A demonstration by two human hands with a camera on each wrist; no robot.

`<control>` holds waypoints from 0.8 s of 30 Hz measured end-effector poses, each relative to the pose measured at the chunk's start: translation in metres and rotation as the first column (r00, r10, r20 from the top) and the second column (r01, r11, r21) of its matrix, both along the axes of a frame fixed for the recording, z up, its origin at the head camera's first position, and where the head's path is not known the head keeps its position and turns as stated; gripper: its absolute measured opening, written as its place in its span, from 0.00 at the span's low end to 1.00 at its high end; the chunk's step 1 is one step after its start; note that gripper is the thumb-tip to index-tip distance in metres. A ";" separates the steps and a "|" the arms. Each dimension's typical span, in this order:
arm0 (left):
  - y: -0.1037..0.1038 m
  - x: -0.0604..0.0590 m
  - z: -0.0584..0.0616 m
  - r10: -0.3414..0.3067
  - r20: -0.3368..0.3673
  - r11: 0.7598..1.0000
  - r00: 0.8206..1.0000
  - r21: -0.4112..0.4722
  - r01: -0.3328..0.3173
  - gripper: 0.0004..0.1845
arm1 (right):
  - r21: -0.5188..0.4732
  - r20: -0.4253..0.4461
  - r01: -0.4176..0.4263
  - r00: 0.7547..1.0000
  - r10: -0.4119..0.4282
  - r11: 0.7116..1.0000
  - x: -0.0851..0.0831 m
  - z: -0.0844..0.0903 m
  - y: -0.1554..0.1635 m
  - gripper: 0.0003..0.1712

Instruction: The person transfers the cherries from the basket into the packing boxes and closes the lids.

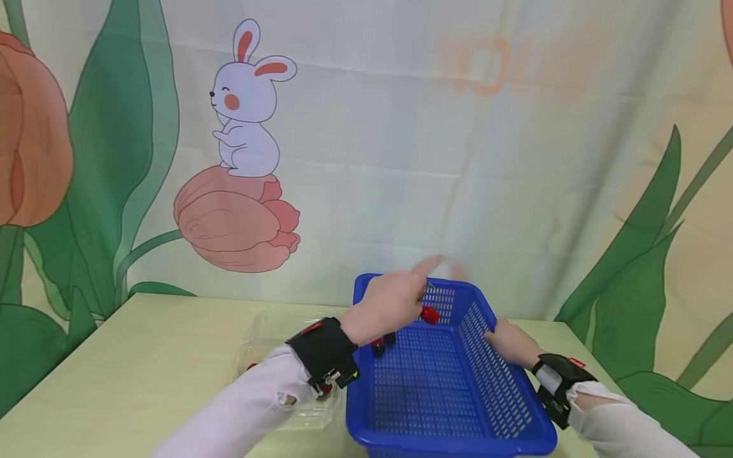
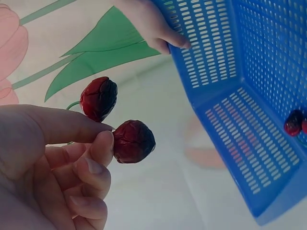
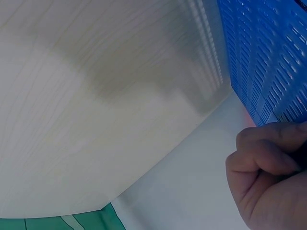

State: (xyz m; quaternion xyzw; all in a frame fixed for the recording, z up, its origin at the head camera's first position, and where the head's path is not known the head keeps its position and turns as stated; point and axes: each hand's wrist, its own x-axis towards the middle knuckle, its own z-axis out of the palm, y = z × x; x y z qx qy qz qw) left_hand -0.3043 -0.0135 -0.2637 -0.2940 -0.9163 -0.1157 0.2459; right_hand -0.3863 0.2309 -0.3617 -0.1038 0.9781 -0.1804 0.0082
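Note:
Between thumb and fingertips, my left hand [image 1: 389, 308] pinches a pair of dark red cherries [image 2: 134, 141] near their green stems. In the head view the hand is over the far left part of a blue plastic basket [image 1: 452, 443], and a cherry [image 1: 429, 315] shows beside its fingers. My right hand [image 1: 511, 343] grips the basket's right rim, fingers curled over the edge. Two dark red cherries [image 1: 378, 347] lie inside the basket by its left wall. A clear plastic box [image 1: 258, 343] with some cherries stands left of the basket, partly hidden by my left forearm.
The pale yellow table [image 1: 143, 375] reaches back to a hanging cloth [image 1: 372, 159] printed with tulips and a rabbit. The basket's far end stands close to that cloth. A black wrist strap [image 1: 323, 350] sits on each arm.

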 end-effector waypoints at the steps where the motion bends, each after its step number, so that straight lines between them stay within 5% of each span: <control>1: -0.003 0.001 0.000 0.004 0.006 1.000 1.000 0.002 -0.004 0.21 | -0.001 -0.002 -0.006 1.000 0.006 1.000 0.000 0.000 0.000 0.18; 5: -0.014 0.006 0.003 0.055 0.027 0.998 0.998 0.003 -0.055 0.06 | -0.009 -0.009 -0.020 1.000 0.020 1.000 0.001 0.000 0.000 0.18; 17: -0.057 0.015 0.000 0.151 0.084 0.987 0.985 0.042 -0.155 0.06 | -0.040 0.005 -0.031 1.000 0.031 0.999 0.001 -0.001 0.000 0.16; 24: -0.084 0.019 -0.006 0.196 0.180 0.976 0.964 0.054 -0.209 0.03 | -0.041 0.009 -0.035 0.999 0.035 0.999 0.001 0.000 -0.001 0.18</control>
